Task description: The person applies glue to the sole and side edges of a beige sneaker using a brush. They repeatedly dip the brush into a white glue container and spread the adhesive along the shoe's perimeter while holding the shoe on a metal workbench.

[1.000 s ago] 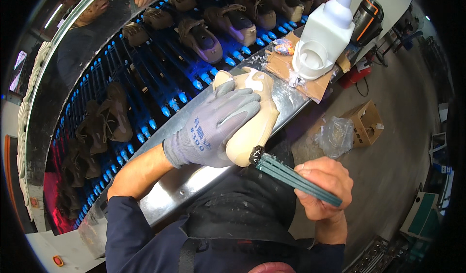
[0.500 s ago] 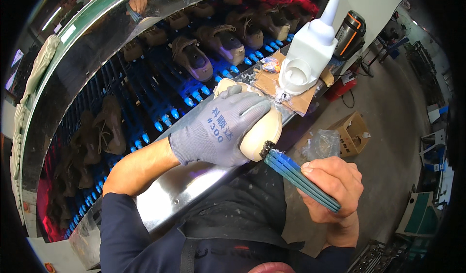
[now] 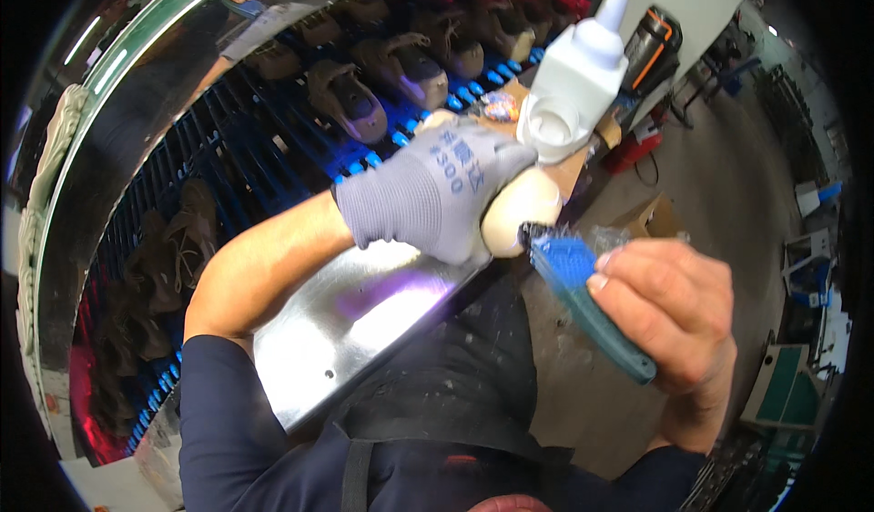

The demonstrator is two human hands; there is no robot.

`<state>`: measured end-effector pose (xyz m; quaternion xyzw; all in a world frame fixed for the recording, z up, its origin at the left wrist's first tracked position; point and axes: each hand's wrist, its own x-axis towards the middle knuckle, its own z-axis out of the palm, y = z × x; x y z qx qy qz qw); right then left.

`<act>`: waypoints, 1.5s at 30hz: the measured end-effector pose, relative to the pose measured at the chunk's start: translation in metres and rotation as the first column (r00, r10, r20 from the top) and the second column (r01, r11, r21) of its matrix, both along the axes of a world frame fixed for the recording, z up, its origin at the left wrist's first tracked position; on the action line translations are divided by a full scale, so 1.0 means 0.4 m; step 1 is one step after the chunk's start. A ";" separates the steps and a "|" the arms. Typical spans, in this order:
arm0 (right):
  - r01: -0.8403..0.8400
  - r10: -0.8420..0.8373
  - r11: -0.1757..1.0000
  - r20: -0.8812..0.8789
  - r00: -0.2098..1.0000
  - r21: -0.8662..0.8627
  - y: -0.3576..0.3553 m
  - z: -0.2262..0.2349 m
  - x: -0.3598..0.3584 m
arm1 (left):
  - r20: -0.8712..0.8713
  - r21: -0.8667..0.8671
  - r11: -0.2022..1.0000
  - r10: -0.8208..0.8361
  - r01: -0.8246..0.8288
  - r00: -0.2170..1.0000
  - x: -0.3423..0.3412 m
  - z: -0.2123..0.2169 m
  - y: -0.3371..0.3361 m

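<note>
My left hand point(image 3: 437, 189), in a grey knit glove with blue print, is closed around a cream-coloured shoe sole point(image 3: 522, 204). One rounded end of the sole sticks out past the fingers, and the glove hides much of the rest. In my bare right hand point(image 3: 672, 307) is a brush point(image 3: 587, 303) with a blue and dark green handle, gripped between thumb and fingers. Its short black bristles touch the lower right edge of the sole. Beyond the left hand stands a white squeeze bottle point(image 3: 575, 84) with a long nozzle.
Brown shoes point(image 3: 348, 102) rest on a dark slatted conveyor with blue-tipped rods, under red and blue light. A shiny metal ledge point(image 3: 314, 348) runs along its near side. The bottle is on cardboard point(image 3: 574, 171), with a black-and-orange flask point(image 3: 653, 50) beside it. A carton point(image 3: 657, 215) lies lower right.
Both hands have shifted to the right, the left one also slightly upward with the sole. The brush has turned, showing the broad blue side of its head.
</note>
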<state>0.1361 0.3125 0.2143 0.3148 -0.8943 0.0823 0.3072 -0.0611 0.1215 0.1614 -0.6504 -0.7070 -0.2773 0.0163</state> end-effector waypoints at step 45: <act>0.245 -0.031 -0.118 0.250 0.968 -0.962 0.161 -0.421 -0.195 | 0.741 0.431 0.678 -0.642 -0.596 -0.195 0.119 -0.368 -0.288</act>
